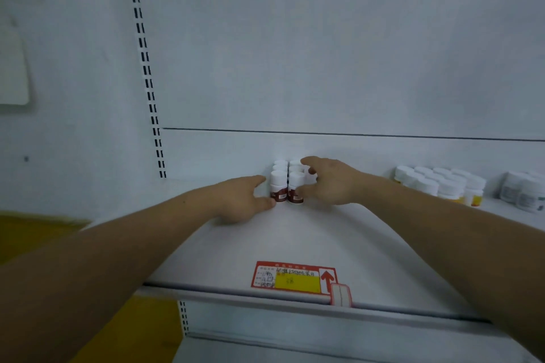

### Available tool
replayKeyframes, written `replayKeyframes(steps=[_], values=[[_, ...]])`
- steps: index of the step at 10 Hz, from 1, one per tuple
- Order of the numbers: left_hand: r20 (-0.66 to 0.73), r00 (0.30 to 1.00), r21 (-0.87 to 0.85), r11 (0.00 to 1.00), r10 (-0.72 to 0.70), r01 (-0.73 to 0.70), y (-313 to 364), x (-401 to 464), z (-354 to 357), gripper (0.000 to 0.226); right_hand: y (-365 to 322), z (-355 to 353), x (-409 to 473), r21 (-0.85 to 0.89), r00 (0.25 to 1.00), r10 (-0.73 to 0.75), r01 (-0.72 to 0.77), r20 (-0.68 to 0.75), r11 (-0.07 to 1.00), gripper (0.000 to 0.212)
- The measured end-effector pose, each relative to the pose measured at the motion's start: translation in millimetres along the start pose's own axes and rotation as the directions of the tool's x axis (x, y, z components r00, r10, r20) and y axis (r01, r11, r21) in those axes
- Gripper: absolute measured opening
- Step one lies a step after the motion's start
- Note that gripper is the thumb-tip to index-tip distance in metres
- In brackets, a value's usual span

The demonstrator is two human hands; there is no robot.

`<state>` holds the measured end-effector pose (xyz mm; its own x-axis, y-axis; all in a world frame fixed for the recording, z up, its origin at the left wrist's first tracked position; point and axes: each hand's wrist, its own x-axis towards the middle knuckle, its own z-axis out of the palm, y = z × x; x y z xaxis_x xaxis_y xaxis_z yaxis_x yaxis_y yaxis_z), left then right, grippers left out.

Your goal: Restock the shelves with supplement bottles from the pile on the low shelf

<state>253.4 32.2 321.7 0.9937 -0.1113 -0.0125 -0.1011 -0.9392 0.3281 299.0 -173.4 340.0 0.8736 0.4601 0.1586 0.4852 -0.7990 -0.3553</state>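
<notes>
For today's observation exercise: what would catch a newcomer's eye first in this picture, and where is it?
Two bare arms reach in to a small block of white-capped bottles with dark red labels at the back of a white shelf; the left hand touches its left side and the right hand curls round its right. Next comes the red and yellow price tag on the shelf's front edge.

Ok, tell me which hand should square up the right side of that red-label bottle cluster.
Right. The right hand already wraps that side of the red-label bottles, thumb at the front bottle. The left hand only touches the cluster's left front bottle with its fingertips and would have to cross over.
</notes>
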Motion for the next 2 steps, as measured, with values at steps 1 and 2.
replayKeyframes(steps=[1, 2], values=[[-0.026, 0.998, 0.031, 0.998, -0.049, 0.050, -3.8, -22.3, -0.3, 0.073, -3.7, -1.9, -12.5, -0.054, 1.000, 0.027, -0.027, -0.015, 0.998, 0.066], [-0.059, 0.996, 0.014, 0.997, -0.069, 0.070, -9.3, -44.6, -0.8, 0.071, -10.4, -2.4, -28.5, -0.079, 0.998, 0.055, -0.058, -0.041, 0.995, 0.072]])
